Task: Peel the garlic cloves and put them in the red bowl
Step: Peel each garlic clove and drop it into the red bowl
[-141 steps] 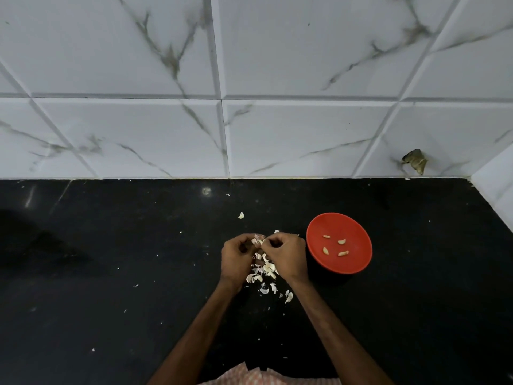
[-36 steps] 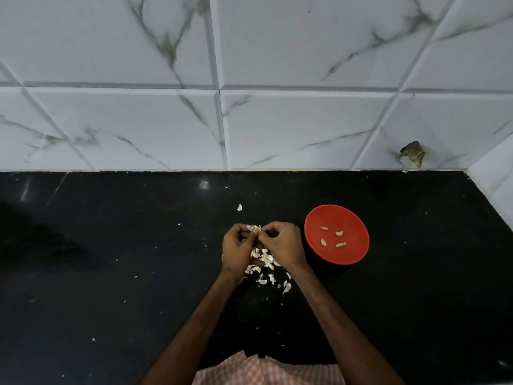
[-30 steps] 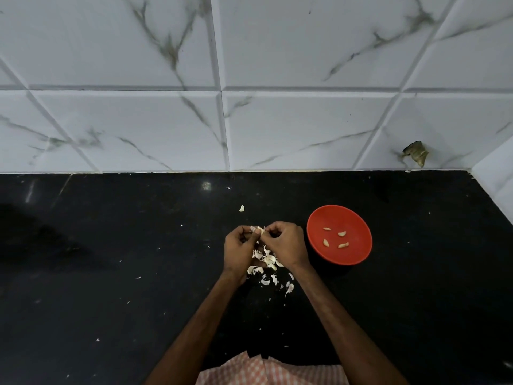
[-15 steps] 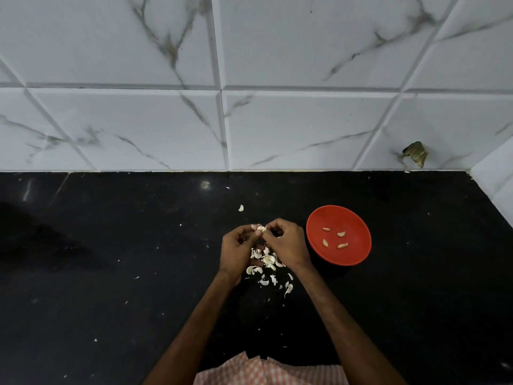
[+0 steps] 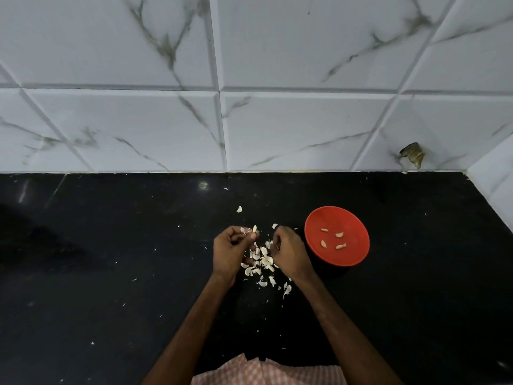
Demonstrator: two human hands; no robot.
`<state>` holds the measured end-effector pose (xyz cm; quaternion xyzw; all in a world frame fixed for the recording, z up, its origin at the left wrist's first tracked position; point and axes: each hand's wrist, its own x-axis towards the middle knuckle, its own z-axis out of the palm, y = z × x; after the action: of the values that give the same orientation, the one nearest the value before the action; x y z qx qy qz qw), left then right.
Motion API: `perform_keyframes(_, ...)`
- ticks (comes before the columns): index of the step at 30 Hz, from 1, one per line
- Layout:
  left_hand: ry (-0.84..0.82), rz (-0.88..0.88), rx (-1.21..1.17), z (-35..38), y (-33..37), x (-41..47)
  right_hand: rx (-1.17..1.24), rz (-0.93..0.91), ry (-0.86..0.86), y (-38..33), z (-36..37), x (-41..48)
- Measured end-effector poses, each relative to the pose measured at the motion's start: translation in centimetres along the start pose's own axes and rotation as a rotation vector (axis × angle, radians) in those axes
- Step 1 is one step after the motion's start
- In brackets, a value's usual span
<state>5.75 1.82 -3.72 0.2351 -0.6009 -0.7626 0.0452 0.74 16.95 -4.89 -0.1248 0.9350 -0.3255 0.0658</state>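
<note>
So progress check: four peeled cloves (image 5: 335,238) are already sitting in the red bowl (image 5: 354,255), spread out loose on the bottom, none touching. Between the two hands there's a messy pile of skins (image 5: 260,263) on the black counter (image 5: 111,273), plus one stray flake (image 5: 239,209) further back toward the tiled wall. I honestly can't tell if any whole unpeeled cloves are mixed into that pile. It's all pale bits at this size, so no idea how many are left to do.

The one being worked on right now is a garlic clove (image 5: 254,228) pinched at the fingertips of the left hand (image 5: 230,252). It pokes up just past the fingers, pale tip showing, with what looks like a pinkish scrap of skin beside it, so my guess is it's mostly peeled but not finished.

The right hand (image 5: 290,255) is just beside it with a small gap between, fingers curled in over the pile. There's a tiny white bit near its fingertips, but whether it's actually pinching that I can't say.

The bowl is right next to the right hand – barely any reach, so dropping the clove in should be easy once the last skin is off.
</note>
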Motion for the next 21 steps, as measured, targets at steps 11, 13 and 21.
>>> perform_keyframes(11, -0.006, 0.080, 0.068, -0.1, 0.1, 0.0, -0.018, -0.014, -0.118, 0.1, 0.0, 0.5)
perform_keyframes(13, -0.005, 0.085, 0.083, -0.2, 0.1, 0.1, 0.045, 0.039, -0.057, 0.1, -0.1, 0.4)
perform_keyframes(21, -0.016, 0.161, 0.275, -0.3, -0.3, 0.2, 1.130, 0.371, -0.111, -2.5, -0.2, -0.1)
